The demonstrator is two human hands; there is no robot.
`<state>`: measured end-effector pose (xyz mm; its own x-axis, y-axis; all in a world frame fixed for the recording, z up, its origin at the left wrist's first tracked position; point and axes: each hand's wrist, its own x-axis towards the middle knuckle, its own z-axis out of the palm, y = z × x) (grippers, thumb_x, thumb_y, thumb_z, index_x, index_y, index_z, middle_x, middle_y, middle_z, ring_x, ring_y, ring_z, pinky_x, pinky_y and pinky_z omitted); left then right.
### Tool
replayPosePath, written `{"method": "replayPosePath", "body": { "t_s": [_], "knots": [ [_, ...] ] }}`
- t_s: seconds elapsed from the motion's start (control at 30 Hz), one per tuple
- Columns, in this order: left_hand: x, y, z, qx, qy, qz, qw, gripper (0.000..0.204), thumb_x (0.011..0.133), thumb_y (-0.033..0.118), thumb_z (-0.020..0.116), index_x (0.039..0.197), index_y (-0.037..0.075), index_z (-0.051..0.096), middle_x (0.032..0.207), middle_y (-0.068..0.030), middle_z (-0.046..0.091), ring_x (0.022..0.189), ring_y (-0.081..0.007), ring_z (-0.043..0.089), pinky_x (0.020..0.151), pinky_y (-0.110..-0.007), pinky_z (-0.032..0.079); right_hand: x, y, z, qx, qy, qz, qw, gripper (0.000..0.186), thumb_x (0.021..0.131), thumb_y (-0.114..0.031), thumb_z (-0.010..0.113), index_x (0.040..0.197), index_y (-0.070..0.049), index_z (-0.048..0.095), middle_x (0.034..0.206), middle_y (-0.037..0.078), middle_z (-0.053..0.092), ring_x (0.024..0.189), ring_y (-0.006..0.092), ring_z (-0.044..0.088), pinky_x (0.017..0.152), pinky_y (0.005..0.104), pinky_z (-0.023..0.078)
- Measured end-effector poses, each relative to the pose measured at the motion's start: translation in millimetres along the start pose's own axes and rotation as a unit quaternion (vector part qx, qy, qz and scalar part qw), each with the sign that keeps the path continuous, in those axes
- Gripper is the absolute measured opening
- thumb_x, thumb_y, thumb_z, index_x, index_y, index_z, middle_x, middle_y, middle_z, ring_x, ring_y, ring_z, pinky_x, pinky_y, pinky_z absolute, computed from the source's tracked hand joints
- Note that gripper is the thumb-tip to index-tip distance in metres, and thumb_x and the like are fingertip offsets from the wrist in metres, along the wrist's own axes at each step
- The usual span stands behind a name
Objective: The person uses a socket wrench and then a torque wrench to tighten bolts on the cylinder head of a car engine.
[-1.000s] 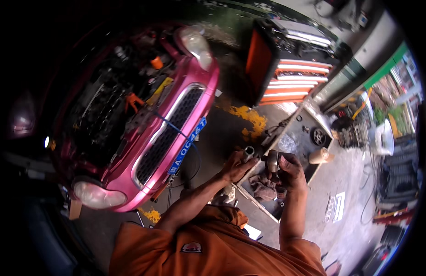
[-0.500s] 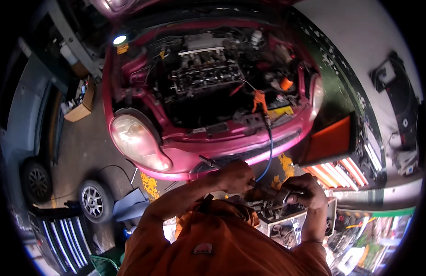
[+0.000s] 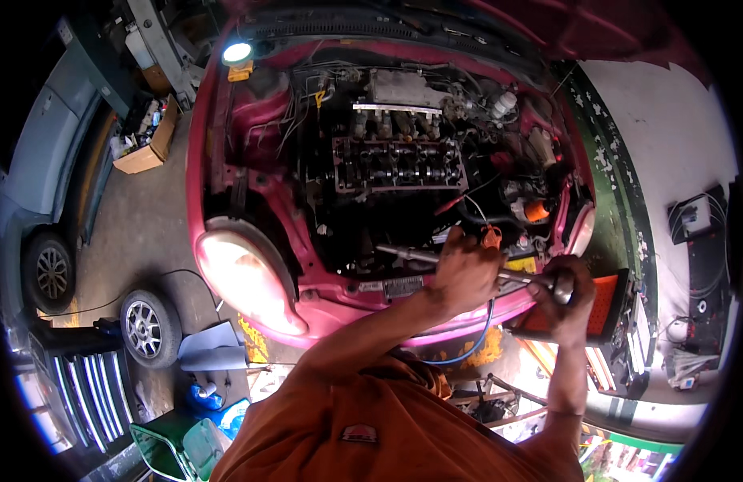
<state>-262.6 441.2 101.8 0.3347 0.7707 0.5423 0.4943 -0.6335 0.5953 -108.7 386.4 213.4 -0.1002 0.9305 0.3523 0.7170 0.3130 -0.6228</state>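
Observation:
My left hand (image 3: 468,273) is closed around the middle of a long metal wrench (image 3: 407,254), whose thin end sticks out to the left over the front of the engine bay. My right hand (image 3: 570,301) grips the rounded, shiny head at the wrench's other end. Beyond them lies the engine (image 3: 399,166), its top uncovered so that the camshafts show. Just behind my left hand, an orange air blow gun (image 3: 492,237) with a thin metal nozzle rests in the bay. Its blue hose (image 3: 468,351) runs down over the pink front bumper.
A lit work lamp (image 3: 237,54) sits at the bay's far left corner. To the left are a loose wheel (image 3: 150,329), a cardboard box (image 3: 150,153) and a drawer cabinet (image 3: 86,394). An orange-topped tool cart (image 3: 604,309) stands at the right. The raised hood (image 3: 628,28) hangs overhead.
Both hands have moved forward and up with the wrench, from in front of the bumper to over the bay's front edge. The view has shifted closer to the car.

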Motion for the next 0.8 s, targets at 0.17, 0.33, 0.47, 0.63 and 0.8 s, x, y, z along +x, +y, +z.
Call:
{"method": "replayPosePath", "body": {
  "t_s": [0.17, 0.33, 0.47, 0.63, 0.8],
  "knots": [
    [103, -58, 26, -0.186, 0.079, -0.07, 0.977, 0.031, 0.083, 0.022, 0.063, 0.06, 0.004, 0.053, 0.06, -0.0178, 0.055, 0.057, -0.0378, 0.057, 0.052, -0.045, 0.043, 122, 21, 4, -0.119, -0.024, -0.074, 0.99, 0.025, 0.071, -0.009, 0.078, 0.086, -0.002, 0.06, 0.071, 0.009, 0.063, 0.063, 0.0165, 0.062, 0.057, 0.0287, 0.047],
    [179, -147, 43, -0.173, 0.202, -0.105, 0.958, 0.033, 0.082, 0.022, 0.065, 0.059, 0.005, 0.051, 0.057, -0.0164, 0.053, 0.055, -0.0379, 0.056, 0.049, -0.045, 0.04, 242, 51, 48, -0.121, -0.076, -0.099, 0.985, 0.025, 0.071, -0.009, 0.078, 0.086, -0.002, 0.058, 0.071, 0.01, 0.063, 0.062, 0.0192, 0.062, 0.057, 0.0307, 0.047],
    [205, -220, 64, -0.183, 0.244, -0.158, 0.939, 0.032, 0.083, 0.023, 0.065, 0.06, 0.006, 0.05, 0.056, -0.0161, 0.054, 0.052, -0.0379, 0.054, 0.046, -0.045, 0.038, 316, 74, 103, -0.155, -0.135, -0.141, 0.968, 0.026, 0.072, -0.01, 0.078, 0.085, -0.002, 0.057, 0.073, 0.009, 0.063, 0.062, 0.0157, 0.059, 0.059, 0.029, 0.044],
    [207, -271, 72, -0.207, 0.265, -0.19, 0.922, 0.031, 0.084, 0.023, 0.063, 0.06, 0.006, 0.051, 0.056, -0.0174, 0.054, 0.053, -0.0393, 0.054, 0.047, -0.045, 0.038, 350, 86, 150, -0.172, -0.177, -0.096, 0.964, 0.025, 0.073, -0.01, 0.078, 0.084, -0.003, 0.057, 0.067, 0.005, 0.06, 0.061, 0.0116, 0.056, 0.058, 0.0281, 0.044],
    [204, -292, 78, -0.228, 0.271, -0.225, 0.908, 0.029, 0.083, 0.022, 0.063, 0.061, 0.006, 0.053, 0.056, -0.0176, 0.054, 0.053, -0.0396, 0.054, 0.048, -0.046, 0.039, 366, 86, 175, -0.187, -0.204, -0.115, 0.954, 0.026, 0.072, -0.008, 0.079, 0.084, -0.003, 0.057, 0.068, 0.006, 0.06, 0.063, 0.0121, 0.057, 0.058, 0.029, 0.045]
  ]
}}
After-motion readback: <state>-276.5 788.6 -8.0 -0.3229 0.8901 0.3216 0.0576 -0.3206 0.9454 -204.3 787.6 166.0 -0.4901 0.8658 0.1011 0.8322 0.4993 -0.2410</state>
